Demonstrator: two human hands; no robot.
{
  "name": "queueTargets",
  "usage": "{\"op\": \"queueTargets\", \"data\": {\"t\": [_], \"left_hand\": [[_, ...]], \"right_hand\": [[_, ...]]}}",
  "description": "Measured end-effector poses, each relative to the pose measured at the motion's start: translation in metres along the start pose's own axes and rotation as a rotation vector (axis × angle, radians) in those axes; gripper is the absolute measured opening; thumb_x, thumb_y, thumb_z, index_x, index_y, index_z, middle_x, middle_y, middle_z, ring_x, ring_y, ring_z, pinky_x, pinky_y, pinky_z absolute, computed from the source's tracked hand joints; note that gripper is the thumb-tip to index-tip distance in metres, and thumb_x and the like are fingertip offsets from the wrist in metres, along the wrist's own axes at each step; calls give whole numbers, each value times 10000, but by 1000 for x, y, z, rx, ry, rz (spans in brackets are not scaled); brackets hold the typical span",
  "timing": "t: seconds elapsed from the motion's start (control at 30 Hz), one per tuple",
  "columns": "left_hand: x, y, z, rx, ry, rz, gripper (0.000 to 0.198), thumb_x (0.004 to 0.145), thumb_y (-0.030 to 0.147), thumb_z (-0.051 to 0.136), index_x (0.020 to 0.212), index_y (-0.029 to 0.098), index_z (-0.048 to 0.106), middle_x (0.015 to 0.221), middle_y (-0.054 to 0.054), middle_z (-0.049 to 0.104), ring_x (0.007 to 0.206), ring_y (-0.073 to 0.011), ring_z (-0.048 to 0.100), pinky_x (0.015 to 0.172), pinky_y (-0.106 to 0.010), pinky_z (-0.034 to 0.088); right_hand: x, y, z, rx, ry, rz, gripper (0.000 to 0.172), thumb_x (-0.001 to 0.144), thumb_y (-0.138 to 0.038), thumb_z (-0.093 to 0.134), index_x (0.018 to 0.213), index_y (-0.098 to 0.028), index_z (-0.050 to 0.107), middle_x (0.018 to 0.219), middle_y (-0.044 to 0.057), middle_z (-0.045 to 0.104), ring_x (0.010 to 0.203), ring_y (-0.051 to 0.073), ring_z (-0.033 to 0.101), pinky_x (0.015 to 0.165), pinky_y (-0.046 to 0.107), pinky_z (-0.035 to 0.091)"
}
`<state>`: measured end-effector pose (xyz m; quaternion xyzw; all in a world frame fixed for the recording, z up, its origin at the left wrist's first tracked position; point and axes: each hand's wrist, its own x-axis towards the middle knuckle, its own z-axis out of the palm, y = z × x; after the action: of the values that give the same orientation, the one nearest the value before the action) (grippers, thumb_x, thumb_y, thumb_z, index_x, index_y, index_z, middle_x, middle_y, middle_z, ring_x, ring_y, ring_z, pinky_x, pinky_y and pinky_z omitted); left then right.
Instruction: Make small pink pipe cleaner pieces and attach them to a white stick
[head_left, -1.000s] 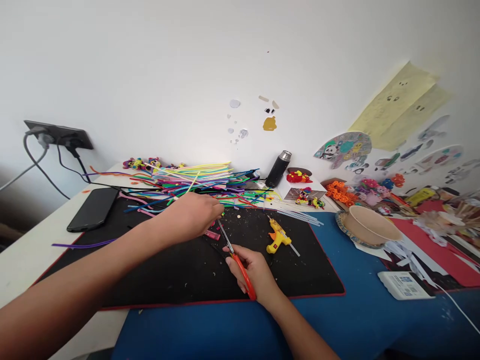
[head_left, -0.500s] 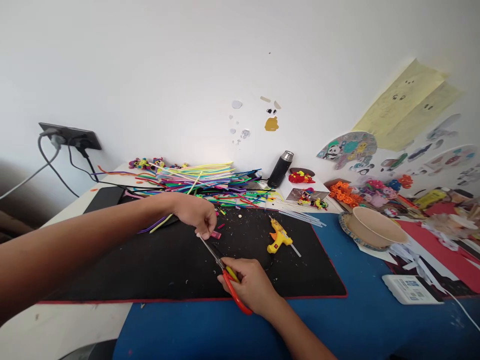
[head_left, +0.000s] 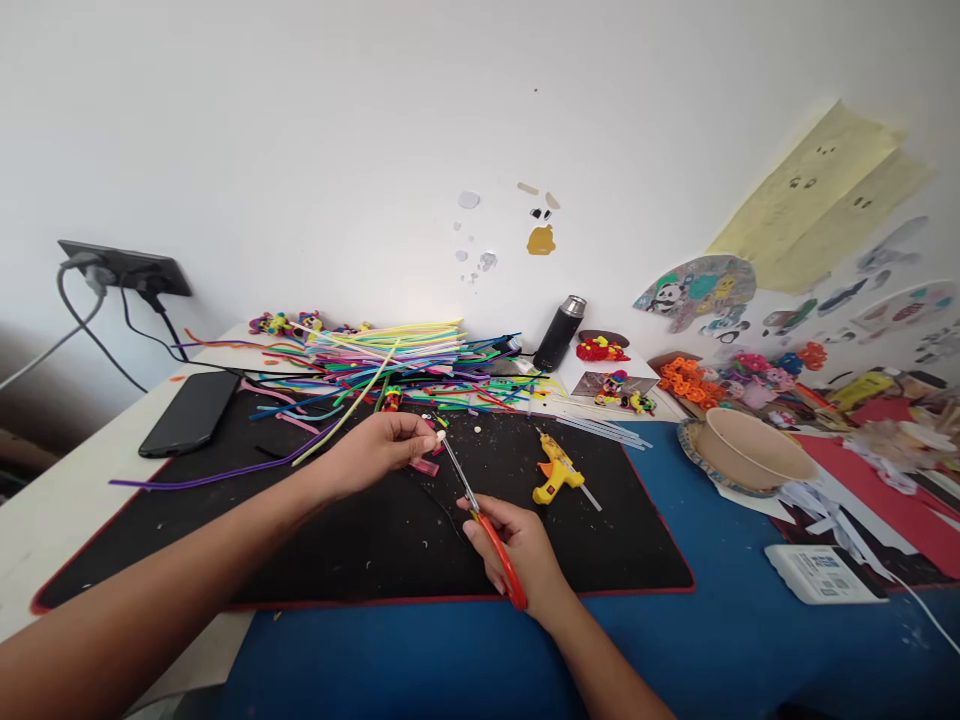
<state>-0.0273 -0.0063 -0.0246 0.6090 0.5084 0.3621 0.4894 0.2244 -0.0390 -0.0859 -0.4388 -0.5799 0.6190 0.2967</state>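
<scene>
My left hand [head_left: 386,450] pinches a small white piece [head_left: 441,437] between thumb and finger, above the black mat [head_left: 360,540]. What the piece is, I cannot make out. My right hand [head_left: 517,550] is closed around the red handles of a pair of scissors [head_left: 499,555]. Their blades point up and left, with the tips at the white piece. Under the left hand lies a small pink item [head_left: 425,466], partly covered. A yellow glue gun [head_left: 556,468] with a glue stick in its back rests on the mat right of the scissors.
Behind the hands is a heap of coloured pipe cleaners [head_left: 390,350]. A phone [head_left: 191,412] lies at the left, a black flask [head_left: 560,333] leans near the wall. Clear glue sticks [head_left: 604,432], a beige bowl [head_left: 757,450] and a white box [head_left: 825,574] are to the right.
My left hand has moved right and slightly up, turning so the white piece shows at its fingertips. The scissors and right hand have shifted right and tilted steeper. The phone is now uncovered.
</scene>
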Motion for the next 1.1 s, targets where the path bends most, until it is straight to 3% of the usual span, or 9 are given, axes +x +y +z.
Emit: {"op": "queueTargets", "data": {"t": [0.13, 0.27, 0.37, 0.5, 0.6, 0.77, 0.87, 1.0, 1.1], "left_hand": [[-21, 9, 10, 405, 170, 97, 322, 961, 475, 581, 847, 206, 714, 790, -13, 735, 694, -171, 632, 645, -258, 429], [-29, 13, 15, 866, 207, 274, 254, 1016, 319, 510, 889, 209, 701, 800, -30, 744, 683, -186, 669, 623, -272, 416], [-28, 22, 12, 1145, 162, 410, 238, 1026, 246, 488, 910, 192, 688, 837, -57, 735, 734, -216, 695, 609, -284, 419], [-19, 46, 3, 1339, -43, 554, 174, 958, 117, 534, 891, 181, 682, 843, -68, 718, 769, -224, 685, 637, -293, 451], [-6, 66, -6, 1298, -203, 597, 186, 886, 35, 578, 887, 180, 694, 871, -64, 733, 835, -222, 689, 706, -281, 471], [20, 76, -28, 757, -130, 458, 162, 955, 195, 575, 922, 182, 732, 862, -17, 747, 750, -149, 660, 686, -221, 446], [22, 74, -42, 597, -143, 313, 273, 954, 406, 613, 904, 172, 746, 758, -8, 700, 666, -145, 596, 610, -222, 405], [4, 76, -57, 625, -318, 160, 366, 918, 544, 647, 1044, 212, 736, 880, -25, 717, 756, -175, 617, 630, -224, 421], [-15, 77, -62, 716, -248, 84, 412, 843, 594, 716, 1002, 215, 701, 829, -24, 684, 690, -177, 576, 574, -231, 396]], "right_hand": [[0, -1, 3, 10, 4, 5, 635, 812, -631, 754, 1227, -151, 747, 569, -69, 470, 327, 52, 350, 318, 196, 322], [0, -3, 6, -45, -6, 4, 592, 822, -595, 755, 1220, -157, 752, 588, -58, 473, 365, 59, 358, 351, 204, 327], [0, -1, 5, -118, -7, -26, 543, 840, -552, 744, 1224, -169, 761, 583, -49, 470, 418, 79, 371, 396, 216, 328], [-1, -3, 6, -220, -33, -110, 407, 879, -430, 705, 1186, -170, 768, 621, -39, 486, 522, 103, 376, 493, 234, 344], [-4, -10, 12, -386, -116, -246, 209, 865, -283, 696, 1016, -170, 787, 666, -35, 494, 613, 115, 394, 579, 239, 346], [-8, -16, 22, -462, -173, -317, 91, 849, -239, 708, 886, -177, 764, 655, -44, 483, 634, 118, 391, 600, 236, 323], [-7, -11, 21, -322, -164, -233, 148, 864, -276, 699, 923, -163, 775, 666, -46, 450, 629, 110, 337, 568, 231, 301], [-5, -5, 15, -181, -146, -138, 300, 874, -348, 709, 1100, -166, 789, 667, -41, 486, 591, 100, 369, 547, 230, 336], [-3, -4, 12, -107, -117, -53, 438, 869, -450, 725, 1196, -161, 769, 605, -50, 486, 494, 87, 374, 467, 225, 332]]}}
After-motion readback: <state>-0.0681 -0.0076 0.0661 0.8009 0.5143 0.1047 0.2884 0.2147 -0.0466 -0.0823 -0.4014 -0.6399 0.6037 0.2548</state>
